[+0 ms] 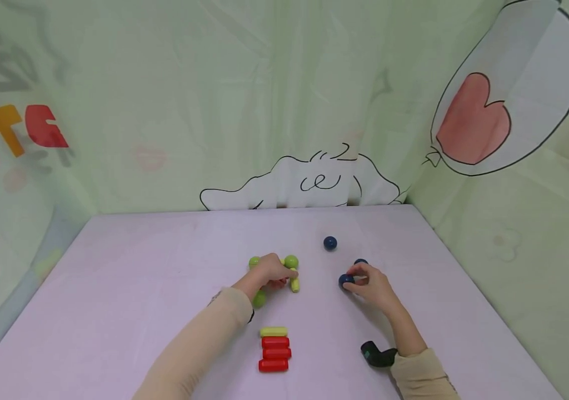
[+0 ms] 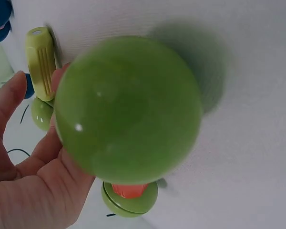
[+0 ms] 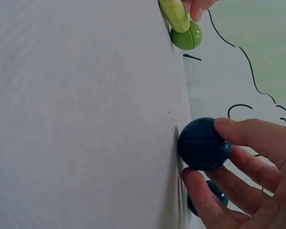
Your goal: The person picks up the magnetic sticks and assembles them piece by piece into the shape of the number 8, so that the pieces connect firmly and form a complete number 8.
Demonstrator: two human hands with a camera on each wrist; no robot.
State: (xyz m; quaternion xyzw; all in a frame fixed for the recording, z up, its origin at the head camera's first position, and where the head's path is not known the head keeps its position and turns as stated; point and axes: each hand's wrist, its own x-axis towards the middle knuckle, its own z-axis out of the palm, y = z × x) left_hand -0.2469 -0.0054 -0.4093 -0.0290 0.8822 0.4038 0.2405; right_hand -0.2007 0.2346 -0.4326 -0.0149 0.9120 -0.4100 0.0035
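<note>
My left hand (image 1: 271, 270) reaches over a frame of green balls and coloured sticks. Its thumb and fingers lie on either side of a short yellow stick (image 2: 40, 62), pinching it near the green ball (image 1: 291, 261) at its end. Another green ball (image 2: 128, 109) looms large before the left wrist camera and hides part of the fingers. A red stick (image 2: 129, 190) meets a further green ball (image 2: 119, 207). My right hand (image 1: 375, 287) holds a dark blue ball (image 3: 204, 144) between thumb and fingertips, close over the table. Behind it sits a second blue ball (image 3: 214, 193).
A third blue ball (image 1: 330, 243) lies farther back on the pale table (image 1: 139, 289). Nearer me, one yellow stick (image 1: 273, 331) and several red sticks (image 1: 275, 353) lie in a stack-like row. A black curved piece (image 1: 378, 355) is beside my right wrist. Printed curtains enclose the table.
</note>
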